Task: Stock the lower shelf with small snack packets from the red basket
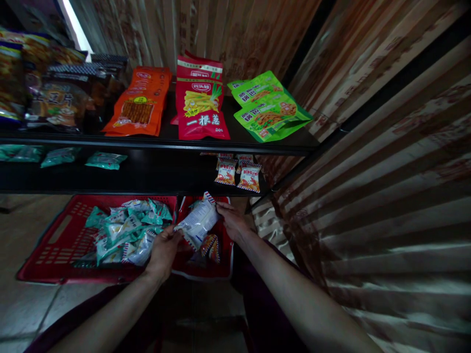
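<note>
Between my two hands a white snack bag (pixel 198 220) with striped ends is stretched, its printed back facing up. My left hand (pixel 163 249) pinches its lower left corner. At its upper right end, my right hand (pixel 231 218) grips the edge. Below the bag is a small red basket (pixel 225 267) with a few snack packets (pixel 210 246) in it. To the left, a larger red basket (pixel 55 245) holds a heap of teal and white snack packets (pixel 125 228).
On the upper black shelf (pixel 147 142) lie orange bags (pixel 142 103), red bags (pixel 201 100), green bags (pixel 270 108) and brown bags (pixel 61 100). The lower shelf (pixel 162 171) bears teal packets (pixel 106 160) and small white-orange packets (pixel 249 177). A pleated curtain (pixel 386 196) hangs at the right.
</note>
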The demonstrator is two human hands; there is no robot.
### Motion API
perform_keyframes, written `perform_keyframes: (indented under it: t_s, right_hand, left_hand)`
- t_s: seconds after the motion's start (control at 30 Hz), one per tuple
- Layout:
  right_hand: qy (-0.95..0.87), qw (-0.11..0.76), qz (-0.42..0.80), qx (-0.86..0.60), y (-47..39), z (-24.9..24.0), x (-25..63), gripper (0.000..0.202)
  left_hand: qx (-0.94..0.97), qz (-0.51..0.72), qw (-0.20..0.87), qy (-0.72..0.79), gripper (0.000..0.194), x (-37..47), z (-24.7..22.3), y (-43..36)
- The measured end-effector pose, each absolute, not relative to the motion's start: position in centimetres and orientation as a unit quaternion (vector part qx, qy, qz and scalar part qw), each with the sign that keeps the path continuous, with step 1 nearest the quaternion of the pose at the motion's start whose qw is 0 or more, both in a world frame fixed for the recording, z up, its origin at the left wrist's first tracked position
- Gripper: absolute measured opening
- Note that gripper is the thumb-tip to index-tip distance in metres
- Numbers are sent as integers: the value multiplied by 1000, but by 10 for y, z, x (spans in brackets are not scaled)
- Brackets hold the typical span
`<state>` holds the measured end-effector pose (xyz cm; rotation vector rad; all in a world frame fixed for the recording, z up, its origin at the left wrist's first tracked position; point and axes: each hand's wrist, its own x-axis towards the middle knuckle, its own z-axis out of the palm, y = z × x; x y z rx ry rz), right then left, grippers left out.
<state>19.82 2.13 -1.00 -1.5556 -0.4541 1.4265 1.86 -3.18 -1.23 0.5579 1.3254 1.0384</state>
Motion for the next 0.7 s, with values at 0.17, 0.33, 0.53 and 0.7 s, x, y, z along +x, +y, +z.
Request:
perform_keyframes:
  t_s: [0.17,0.33,0.53,0.7]
  right_hand:
    - [-209,403,652,-606,13,-4,190,29]
    - [-177,394,769,-470,6,7,177,31]
    - [-104,450,735,-497,13,-2,181,8]
    - [-104,478,704,-514,17,-10,188,9]
  left_hand:
    - [418,438,464,647,15,6,-13,-21]
    - [664,402,267,572,29,4,-13,-23]
    - [795,372,225,423,34,19,-11,-42]
    - [715,422,262,492,28,15,2,-36]
